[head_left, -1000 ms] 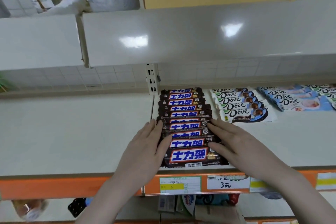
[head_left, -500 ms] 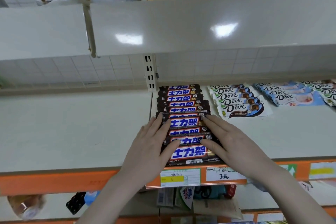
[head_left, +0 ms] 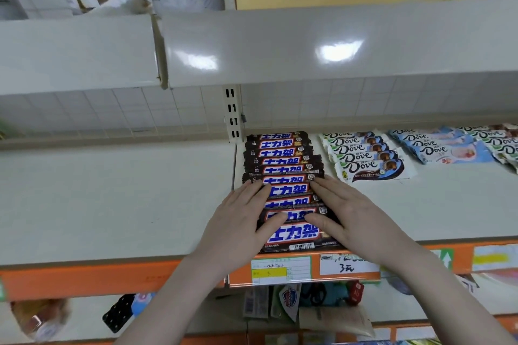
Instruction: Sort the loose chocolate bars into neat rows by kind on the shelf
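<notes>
I see a row of dark brown chocolate bars with blue-and-white lettering (head_left: pixel 283 176) overlapping one behind the other, running from the orange front edge of the pale grey shelf (head_left: pixel 117 199) back to its rear wall, just right of the slotted white upright (head_left: pixel 233 115). My left hand (head_left: pixel 241 221) lies flat against the left ends of the nearest bars, fingers straight and together, thumb resting on top of a wrapper. My right hand (head_left: pixel 350 213) mirrors it on the right ends, fingers extended, thumb laid across the same bars. Neither hand grips anything; both press the row between them.

Toward the shelf's right side, a row of white-and-brown Dove bars (head_left: pixel 367 157) sits near the dark row, apart from it. A row of light blue Dove bars (head_left: pixel 445 145) lies further right, reaching the picture's edge. The shelf surface left of the upright is bare. The frontmost dark bar touches the front lip, above a yellow-and-green price label (head_left: pixel 280 270).
</notes>
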`<action>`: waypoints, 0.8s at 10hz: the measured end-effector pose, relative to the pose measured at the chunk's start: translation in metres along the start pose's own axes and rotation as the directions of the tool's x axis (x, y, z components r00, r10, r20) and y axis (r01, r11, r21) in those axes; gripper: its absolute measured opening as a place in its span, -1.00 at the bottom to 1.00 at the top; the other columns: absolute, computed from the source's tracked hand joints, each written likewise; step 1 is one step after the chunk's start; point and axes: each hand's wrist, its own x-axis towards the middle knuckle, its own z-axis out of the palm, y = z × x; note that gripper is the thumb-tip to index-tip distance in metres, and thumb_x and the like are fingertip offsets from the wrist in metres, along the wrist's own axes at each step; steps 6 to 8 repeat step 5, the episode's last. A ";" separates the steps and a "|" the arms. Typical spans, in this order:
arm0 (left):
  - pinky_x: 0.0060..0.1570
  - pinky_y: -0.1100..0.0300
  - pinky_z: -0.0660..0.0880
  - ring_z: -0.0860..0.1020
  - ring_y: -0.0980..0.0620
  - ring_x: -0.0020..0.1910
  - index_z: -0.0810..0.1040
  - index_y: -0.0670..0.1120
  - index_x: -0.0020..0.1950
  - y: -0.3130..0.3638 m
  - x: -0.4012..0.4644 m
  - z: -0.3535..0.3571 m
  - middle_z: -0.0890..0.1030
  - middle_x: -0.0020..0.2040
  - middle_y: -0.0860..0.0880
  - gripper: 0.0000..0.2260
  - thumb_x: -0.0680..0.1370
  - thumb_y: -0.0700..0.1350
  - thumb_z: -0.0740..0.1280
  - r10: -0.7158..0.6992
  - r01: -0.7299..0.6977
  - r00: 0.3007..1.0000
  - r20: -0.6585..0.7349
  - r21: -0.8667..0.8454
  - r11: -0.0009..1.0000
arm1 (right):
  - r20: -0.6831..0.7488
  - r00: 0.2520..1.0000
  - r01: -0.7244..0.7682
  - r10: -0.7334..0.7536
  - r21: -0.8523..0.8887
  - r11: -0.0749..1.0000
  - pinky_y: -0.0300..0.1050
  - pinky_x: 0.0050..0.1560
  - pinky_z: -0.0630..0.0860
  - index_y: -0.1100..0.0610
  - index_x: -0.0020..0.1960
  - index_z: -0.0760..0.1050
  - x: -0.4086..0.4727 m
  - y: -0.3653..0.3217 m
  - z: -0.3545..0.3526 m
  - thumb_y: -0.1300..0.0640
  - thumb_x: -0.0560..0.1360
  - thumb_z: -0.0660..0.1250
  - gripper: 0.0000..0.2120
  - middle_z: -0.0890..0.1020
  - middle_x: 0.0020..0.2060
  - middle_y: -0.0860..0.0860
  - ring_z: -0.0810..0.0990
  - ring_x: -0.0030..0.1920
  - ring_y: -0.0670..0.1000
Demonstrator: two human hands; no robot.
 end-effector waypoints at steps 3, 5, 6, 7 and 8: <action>0.40 0.23 -0.25 -0.16 0.12 0.51 -0.15 0.05 0.53 -0.001 -0.016 0.005 -0.11 0.56 0.06 -0.33 0.49 0.34 -0.20 -0.060 0.067 0.994 -0.096 0.075 0.995 | -0.182 0.973 -0.144 0.140 -0.005 0.990 -0.29 0.34 -0.01 0.06 0.46 0.15 -0.026 -0.003 -0.002 -0.44 0.33 -0.32 -0.10 0.25 0.45 -0.02 0.20 0.43 -0.04; 0.41 0.02 0.04 0.16 -0.06 0.48 0.22 -0.10 0.49 0.001 -0.055 0.013 0.26 0.49 -0.12 -0.29 0.52 0.31 -0.20 -0.080 0.099 0.938 -0.338 0.040 0.994 | -0.440 0.871 -0.258 0.219 -0.029 0.966 -0.07 0.28 0.33 0.28 0.23 0.48 -0.082 0.021 0.002 -0.24 0.54 -0.10 -0.32 0.56 0.15 0.21 0.51 0.17 0.20; 0.41 0.02 0.04 0.16 -0.06 0.48 0.22 -0.10 0.49 0.001 -0.055 0.013 0.26 0.49 -0.12 -0.29 0.52 0.31 -0.20 -0.080 0.099 0.938 -0.338 0.040 0.994 | -0.440 0.871 -0.258 0.219 -0.029 0.966 -0.07 0.28 0.33 0.28 0.23 0.48 -0.082 0.021 0.002 -0.24 0.54 -0.10 -0.32 0.56 0.15 0.21 0.51 0.17 0.20; 0.41 0.02 0.04 0.16 -0.06 0.48 0.22 -0.10 0.49 0.001 -0.055 0.013 0.26 0.49 -0.12 -0.29 0.52 0.31 -0.20 -0.080 0.099 0.938 -0.338 0.040 0.994 | -0.440 0.871 -0.258 0.219 -0.029 0.966 -0.07 0.28 0.33 0.28 0.23 0.48 -0.082 0.021 0.002 -0.24 0.54 -0.10 -0.32 0.56 0.15 0.21 0.51 0.17 0.20; 0.41 0.02 0.04 0.16 -0.06 0.48 0.22 -0.10 0.49 0.001 -0.055 0.013 0.26 0.49 -0.12 -0.29 0.52 0.31 -0.20 -0.080 0.099 0.938 -0.338 0.040 0.994 | -0.440 0.871 -0.258 0.219 -0.029 0.966 -0.07 0.28 0.33 0.28 0.23 0.48 -0.082 0.021 0.002 -0.24 0.54 -0.10 -0.32 0.56 0.15 0.21 0.51 0.17 0.20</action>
